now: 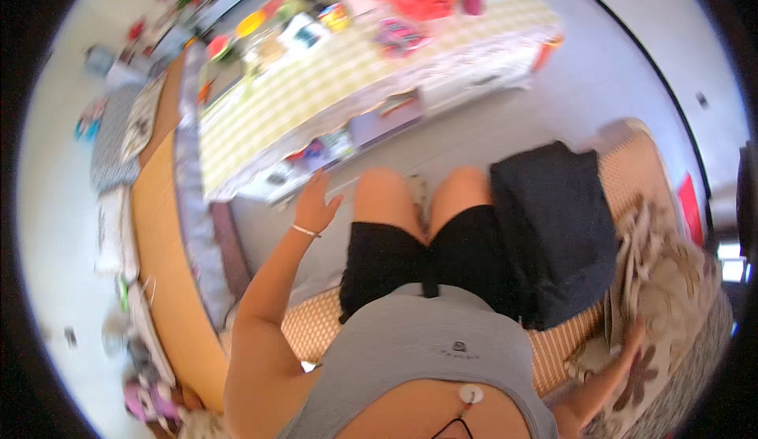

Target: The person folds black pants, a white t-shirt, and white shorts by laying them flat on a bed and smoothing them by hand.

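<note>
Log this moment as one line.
left hand: open, visibly empty | right hand: at beige patterned cloth, grip unclear | dark cloth: lying on tan seat

This is a home, and it looks like the living room — there's a big seat (558,350) with a flowery blanket (671,277) on it, pillows (144,123), and a table with a checked cloth (272,111).

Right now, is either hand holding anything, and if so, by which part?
The left hand is open and holds nothing. The right hand is at the beige patterned cloth, but whether it grips it, and where, cannot be told.
</note>
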`<state>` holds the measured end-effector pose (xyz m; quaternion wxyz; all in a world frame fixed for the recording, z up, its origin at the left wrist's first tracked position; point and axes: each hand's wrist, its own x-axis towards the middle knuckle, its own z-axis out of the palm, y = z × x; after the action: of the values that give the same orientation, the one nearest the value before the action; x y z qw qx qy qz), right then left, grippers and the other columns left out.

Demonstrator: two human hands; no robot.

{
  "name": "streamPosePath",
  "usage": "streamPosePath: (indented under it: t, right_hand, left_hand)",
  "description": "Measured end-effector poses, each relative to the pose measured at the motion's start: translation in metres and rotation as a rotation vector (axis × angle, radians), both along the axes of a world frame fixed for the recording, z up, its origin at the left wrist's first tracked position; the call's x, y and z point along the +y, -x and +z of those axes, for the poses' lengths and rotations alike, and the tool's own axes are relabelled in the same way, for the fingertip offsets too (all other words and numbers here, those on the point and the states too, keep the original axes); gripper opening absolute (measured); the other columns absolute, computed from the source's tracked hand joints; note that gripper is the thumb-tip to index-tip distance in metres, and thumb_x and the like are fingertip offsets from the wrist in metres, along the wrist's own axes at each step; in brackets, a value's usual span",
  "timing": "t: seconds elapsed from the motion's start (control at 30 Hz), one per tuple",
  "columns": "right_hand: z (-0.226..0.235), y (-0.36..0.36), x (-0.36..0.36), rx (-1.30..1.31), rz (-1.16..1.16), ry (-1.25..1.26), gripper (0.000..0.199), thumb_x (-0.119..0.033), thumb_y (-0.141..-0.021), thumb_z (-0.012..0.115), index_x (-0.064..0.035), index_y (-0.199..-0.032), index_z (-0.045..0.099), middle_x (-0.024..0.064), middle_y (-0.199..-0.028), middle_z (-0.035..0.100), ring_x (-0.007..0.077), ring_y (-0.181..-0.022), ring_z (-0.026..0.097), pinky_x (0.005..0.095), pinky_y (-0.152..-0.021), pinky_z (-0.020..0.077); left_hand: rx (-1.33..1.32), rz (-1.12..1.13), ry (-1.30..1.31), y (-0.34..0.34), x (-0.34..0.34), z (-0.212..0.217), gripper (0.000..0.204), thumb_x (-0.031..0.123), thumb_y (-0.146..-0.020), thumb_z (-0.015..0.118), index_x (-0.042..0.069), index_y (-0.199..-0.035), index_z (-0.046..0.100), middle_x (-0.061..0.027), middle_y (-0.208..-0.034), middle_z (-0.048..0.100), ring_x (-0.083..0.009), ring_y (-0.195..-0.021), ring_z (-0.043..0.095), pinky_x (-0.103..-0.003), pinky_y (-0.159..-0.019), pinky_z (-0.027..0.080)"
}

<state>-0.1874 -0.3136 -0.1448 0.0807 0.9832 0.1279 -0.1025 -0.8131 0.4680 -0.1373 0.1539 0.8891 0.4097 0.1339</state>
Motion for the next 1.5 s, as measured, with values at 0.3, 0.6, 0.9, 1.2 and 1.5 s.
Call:
streamPosePath:
  t: [0.3, 0.6, 0.9, 1.2, 1.5]
  right_hand:
    - [0.214, 0.009, 0.284, -0.091, 0.16, -1.215, 0.044, -0.008, -0.092, 0.043, -0.0105, -0.135, 0.044, 0.016, -0.136, 0.044, 0.0289, -0.121, 0.047, 0.0394, -0.099, 0.0443]
    - [0.393, 0.118, 0.487, 0.203, 0.688, -1.976, 0.048, 0.002, -0.089, 0.046, 0.0001, -0.136, 0.041, 0.0175, -0.13, 0.05, 0.0206, -0.114, 0.055, 0.0316, -0.096, 0.0476]
    - [0.447, 0.224, 0.553, 0.76, 1.207, -2.279, 0.054, -0.004, -0.079, 0.06, 0.0099, -0.128, 0.042, 0.0213, -0.108, 0.059, 0.0232, -0.096, 0.063, 0.0314, -0.086, 0.0524]
    - [0.466, 0.209, 0.549, 0.582, 1.125, -2.038, 0.053, 0.004, -0.075, 0.061, 0.0053, -0.126, 0.047, 0.019, -0.106, 0.062, 0.0203, -0.096, 0.062, 0.0316, -0.088, 0.051]
    - [0.499, 0.256, 0.578, 0.867, 1.067, -2.039, 0.022, 0.005, -0.085, 0.055, 0.0015, -0.107, 0.057, 0.0089, -0.092, 0.062, 0.016, -0.08, 0.06, 0.0262, -0.077, 0.0506]
  left_hand:
    - [0.242, 0.058, 0.268, 0.076, -0.041, 0.003, 0.051, 0.03, -0.079, 0.069, 0.0, -0.117, 0.055, -0.0216, -0.122, 0.055, -0.0371, -0.116, 0.049, -0.043, -0.101, 0.038]
    - [-0.122, -0.387, 0.011, -0.11, -0.047, 0.112, 0.08, 0.026, -0.075, 0.072, -0.002, -0.138, 0.032, -0.0239, -0.133, 0.045, -0.0391, -0.121, 0.045, -0.044, -0.102, 0.037]
    - [-0.742, -0.517, -0.107, -0.227, -0.082, 0.244, 0.09, 0.025, -0.069, 0.079, 0.0, -0.14, 0.03, -0.024, -0.134, 0.043, -0.0333, -0.123, 0.045, -0.038, -0.102, 0.036]
    - [-0.84, -0.486, 0.347, -0.209, -0.052, 0.262, 0.027, 0.0, -0.079, 0.062, -0.002, -0.106, 0.06, -0.0089, -0.102, 0.063, -0.0123, -0.092, 0.06, -0.027, -0.082, 0.047]
    - [-0.759, -0.698, 0.491, -0.257, -0.081, 0.329, 0.042, 0.012, -0.074, 0.071, -0.001, -0.112, 0.059, -0.0092, -0.102, 0.065, -0.0161, -0.091, 0.061, -0.031, -0.082, 0.048]
